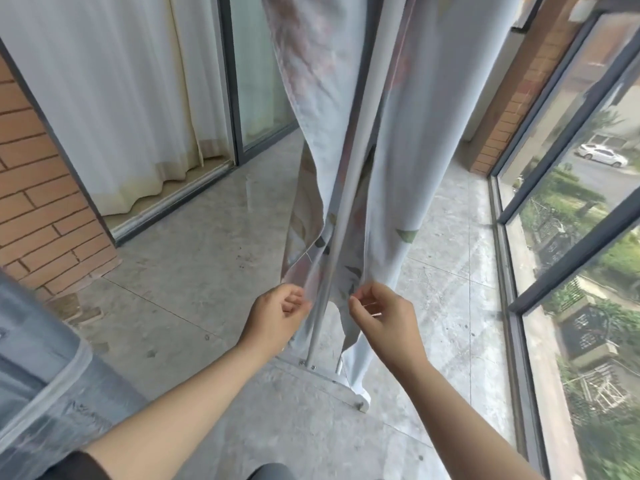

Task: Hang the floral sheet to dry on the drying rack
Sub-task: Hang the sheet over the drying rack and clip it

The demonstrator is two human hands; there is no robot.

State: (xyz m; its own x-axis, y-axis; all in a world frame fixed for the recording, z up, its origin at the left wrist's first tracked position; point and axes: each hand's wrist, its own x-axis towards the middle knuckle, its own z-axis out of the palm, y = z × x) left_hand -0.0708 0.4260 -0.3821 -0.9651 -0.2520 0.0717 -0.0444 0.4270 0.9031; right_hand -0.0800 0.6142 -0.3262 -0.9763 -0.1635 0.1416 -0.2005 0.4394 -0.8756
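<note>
At the middle of the view, from 12 o'clock down to the centre, the floral sheet (pixel 408 133) hangs draped over the drying rack (pixel 341 209). One pale fold falls on each side of the rack's white upright pole. The fabric is light blue-grey with faded pink blooms and a few green leaves, and its lower edges are bunched just above the hands.

The left hand (pixel 277 315), just below centre toward 7 o'clock, has its fingers curled and nips the lower edge of the left fold, right beside the pole. The right hand (pixel 381 315), just below centre toward 5 o'clock, pinches the hem of the right fold between thumb and forefinger. The pole runs down between the two hands to a white foot bar (pixel 337 377) that rests on the floor (pixel 194 271) of grey stone tiles.

Toward 10 o'clock a cream curtain (pixel 114 98) hangs behind a glass sliding door. At 9 o'clock stands a brick wall (pixel 38 188). At 8 o'clock a blurred, translucent bluish object (pixel 38 375) fills the corner; what it is cannot be told. From 2 to 4 o'clock a dark-framed window (pixel 568 216) looks down on greenery and a white car (pixel 601 155).
</note>
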